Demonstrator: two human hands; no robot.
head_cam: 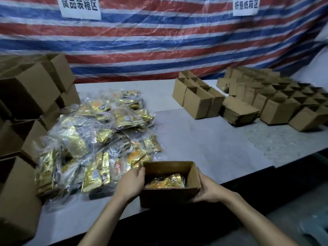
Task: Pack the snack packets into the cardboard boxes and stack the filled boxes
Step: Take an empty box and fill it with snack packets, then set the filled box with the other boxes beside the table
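Got my left hand [131,185] and right hand [207,189] gripping the sides of the open cardboard box [168,197] at the table [213,148] edge, snack packets [166,181] inside, and tilting it could spill them since nothing's closed.

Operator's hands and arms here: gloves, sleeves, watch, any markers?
Nothing worn that shows. Left hand and right hand are ungloved, no rings or watch visible. Left forearm and right forearm are bare to the frame's bottom edge; no sleeve, band or marker.
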